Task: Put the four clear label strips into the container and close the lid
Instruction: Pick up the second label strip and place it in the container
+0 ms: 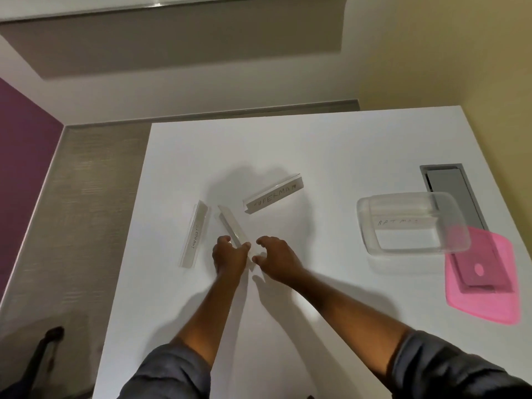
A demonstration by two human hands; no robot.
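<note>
Three clear label strips lie on the white table (331, 145): a left strip (194, 234), a middle strip (230, 226), and one reading SUPERMAN (273, 194). A fourth strip marked BATMAN (398, 222) lies inside the clear container (365, 226) at the right. The pink lid (486, 295) rests on the table beside the container's near right corner. My left hand (229, 257) is shut on the near end of the middle strip. Just right of that end, my right hand (276, 256) hovers with fingers curled and apart, holding nothing.
A grey recessed cable hatch (452, 191) sits in the table behind the container. The table's left edge drops to a carpeted floor (72, 211). A dark chair part (43, 349) shows at the lower left.
</note>
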